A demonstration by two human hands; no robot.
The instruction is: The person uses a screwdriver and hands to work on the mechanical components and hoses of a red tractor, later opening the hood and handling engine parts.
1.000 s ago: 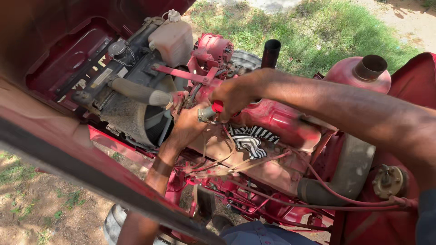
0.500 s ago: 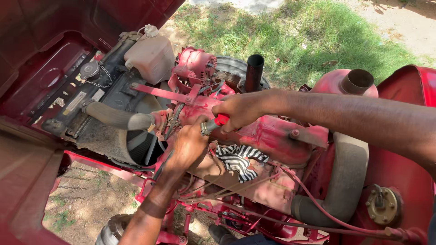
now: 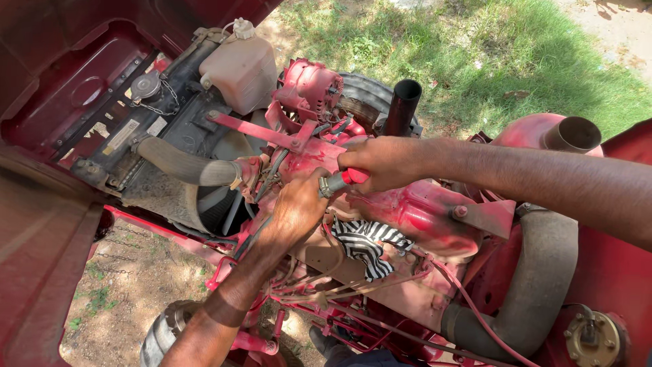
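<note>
Hands on red engine (image 3: 407, 211), mid-scene. Right hand (image 3: 384, 163) closed round red-handled tool (image 3: 343, 180); left hand (image 3: 299, 204) pressed at tool tip, grip unclear. Likely working a fastener; next needs steady turning, tip kept seated.

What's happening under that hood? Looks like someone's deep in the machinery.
A person is leaning over the open red engine of a tractor parked beside grass. Their right hand grips a red-handled tool, its metal end pointing at the left hand, which rests on the engine just beside it. A striped black-and-white rag lies tucked among the wires below, and a white coolant tank sits farther forward.
</note>
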